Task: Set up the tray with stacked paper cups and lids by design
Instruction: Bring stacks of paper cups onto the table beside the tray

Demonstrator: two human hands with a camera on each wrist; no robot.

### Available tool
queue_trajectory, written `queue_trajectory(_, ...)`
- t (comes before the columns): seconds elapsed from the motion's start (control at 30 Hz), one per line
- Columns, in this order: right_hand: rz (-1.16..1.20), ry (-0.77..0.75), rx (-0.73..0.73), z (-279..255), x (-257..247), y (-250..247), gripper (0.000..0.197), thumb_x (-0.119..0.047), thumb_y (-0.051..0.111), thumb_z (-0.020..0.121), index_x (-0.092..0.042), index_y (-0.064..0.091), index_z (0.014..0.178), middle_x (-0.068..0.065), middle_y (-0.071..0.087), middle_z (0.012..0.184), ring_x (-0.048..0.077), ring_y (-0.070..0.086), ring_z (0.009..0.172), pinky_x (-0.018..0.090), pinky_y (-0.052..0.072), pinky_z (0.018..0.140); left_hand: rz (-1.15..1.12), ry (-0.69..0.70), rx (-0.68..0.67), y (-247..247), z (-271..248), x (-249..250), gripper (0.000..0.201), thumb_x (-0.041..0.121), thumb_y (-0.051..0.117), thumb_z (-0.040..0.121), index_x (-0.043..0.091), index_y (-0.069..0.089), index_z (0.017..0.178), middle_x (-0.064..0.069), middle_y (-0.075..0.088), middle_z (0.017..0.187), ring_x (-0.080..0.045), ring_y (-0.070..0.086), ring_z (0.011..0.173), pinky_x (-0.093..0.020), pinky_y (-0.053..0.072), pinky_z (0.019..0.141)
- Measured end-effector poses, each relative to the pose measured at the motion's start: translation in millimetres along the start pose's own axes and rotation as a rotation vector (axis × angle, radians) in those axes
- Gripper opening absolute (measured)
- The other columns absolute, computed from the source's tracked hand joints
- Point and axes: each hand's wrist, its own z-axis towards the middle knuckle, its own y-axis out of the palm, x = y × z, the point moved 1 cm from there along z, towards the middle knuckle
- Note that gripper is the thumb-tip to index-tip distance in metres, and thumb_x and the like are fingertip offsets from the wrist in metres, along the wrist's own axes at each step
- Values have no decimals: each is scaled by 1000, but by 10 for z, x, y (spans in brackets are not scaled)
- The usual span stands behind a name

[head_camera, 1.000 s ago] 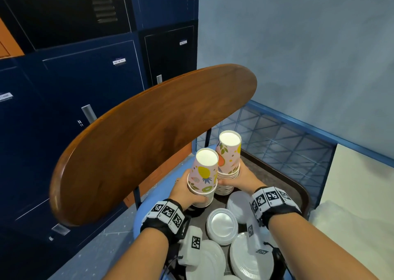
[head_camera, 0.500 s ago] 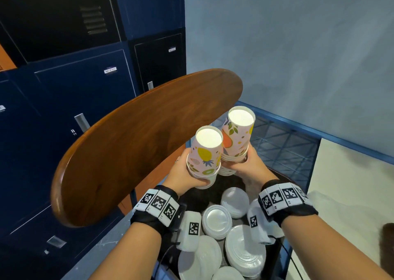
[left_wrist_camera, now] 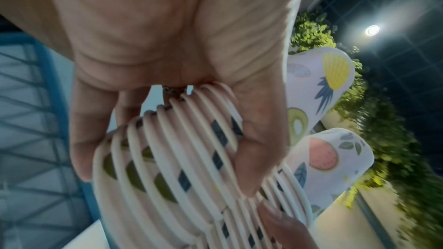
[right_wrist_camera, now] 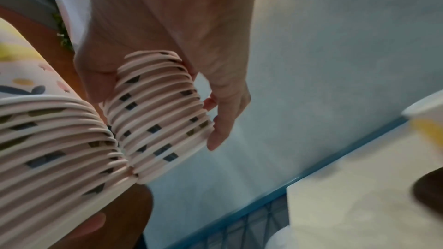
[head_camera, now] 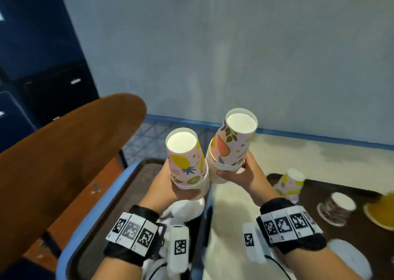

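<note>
My left hand [head_camera: 170, 191] grips an upside-down stack of pink cups with a pineapple print [head_camera: 186, 164], its many rims seen close in the left wrist view [left_wrist_camera: 167, 158]. My right hand [head_camera: 241, 175] grips a second upside-down stack with a strawberry print [head_camera: 230, 147], rims [right_wrist_camera: 158, 113] between thumb and fingers. The two stacks are held side by side in the air, nearly touching. Below my left arm lies a dark tray [head_camera: 136, 173] on a blue chair seat. At the right a second dark tray [head_camera: 341, 192] carries a fruit-print cup stack [head_camera: 290, 182] and a dark striped cup stack [head_camera: 339, 207].
A brown wooden chair back [head_camera: 70, 151] rises at the left, with dark blue lockers [head_camera: 38, 66] behind it. A pale blue wall [head_camera: 234, 45] is ahead. A cream tabletop [head_camera: 287, 151] holds the right tray, a yellow plate [head_camera: 381, 211] and a white lid [head_camera: 349, 258].
Both hands lifted their cup stacks off the chair tray and carried them up and to the right. The view swung right, so the table and second tray came into sight.
</note>
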Motion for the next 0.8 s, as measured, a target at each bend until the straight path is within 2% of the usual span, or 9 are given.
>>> queue_trajectory(0.1,-92,-28,134,-331,10,-574,72,-37,89,47,-25,53,108,-5,63,107,-8,62,92,6,48,73,-78,7,-65,492,12,215,90,43,80,34,12,56,115,6,69,104,3,65,95,-16,52,83)
queue_trajectory(0.17,-142,-18,232,-634,76,-999,88,-51,81,40,-15,52,114,3,62,113,3,59,103,4,46,83,-103,20,-127,864,19,379,91,39,81,34,11,55,117,3,69,107,-5,66,98,-26,54,87)
queue_trajectory(0.23,-95,13,265,-1050,136,-1426,87,-44,82,46,-11,50,120,6,60,122,13,58,114,20,47,98,-105,30,-175,1263,14,525,87,38,81,34,14,57,114,6,71,104,-3,66,98,-26,55,86)
queue_trajectory(0.33,-17,83,312,-1761,233,-2041,88,-29,86,55,-12,43,129,8,55,132,15,54,123,37,45,104,-159,37,-266,1971,-41,709,76,33,81,34,27,58,106,21,73,99,4,66,96,-17,54,80)
queue_trajectory(0.43,-5,146,386,-2242,332,-2491,84,-24,85,57,-18,43,129,2,57,130,10,55,121,30,46,102,-209,19,-359,2539,-133,877,87,29,84,36,24,55,118,9,70,114,-6,65,106,-25,53,87)
queue_trajectory(0.53,6,200,498,-2726,420,-3054,78,-17,85,60,-26,46,127,-7,60,126,2,57,115,22,47,95,-234,-1,-450,3273,-204,1000,102,31,90,33,19,50,126,5,69,116,-6,64,108,-16,53,84)
queue_trajectory(0.6,10,209,548,-2969,491,-3360,73,-5,83,64,-35,48,120,-13,60,121,-12,58,103,10,49,83,-252,-24,-505,3685,-258,1029,104,28,91,36,16,48,130,3,68,118,-7,64,110,-15,54,83)
queue_trajectory(0.67,-18,241,594,-3232,594,-3693,71,-2,81,66,-40,47,117,-16,58,121,-16,57,100,6,49,77,-255,-33,-561,4138,-320,1066,102,25,90,39,16,46,131,5,67,118,-5,63,110,-16,53,86)
queue_trajectory(0.8,-76,356,684,-3689,808,-4254,78,-16,87,61,-36,47,124,1,53,130,13,53,116,29,46,93,-257,-39,-663,4989,-454,1164,102,21,87,46,16,39,136,1,61,129,-9,57,120,-29,47,101)
